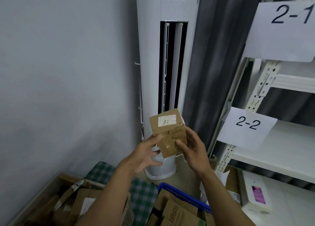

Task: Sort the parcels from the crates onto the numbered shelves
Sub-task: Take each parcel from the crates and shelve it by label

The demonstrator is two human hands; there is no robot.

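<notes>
Taped cardboard parcel (167,132), frame centre: likely light, stiff; tape slick, hold bare sides. Right hand (194,149) pinches it; left hand (144,155) fingers (153,162) spread, steadying.

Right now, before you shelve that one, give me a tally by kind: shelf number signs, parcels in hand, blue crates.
Shelf number signs: 2, the 2-1 sign and the 2-2 sign
Parcels in hand: 1, the parcel
Blue crates: 1, the blue crate
Total: 4
The parcels lying below overlap too much to count.
</notes>
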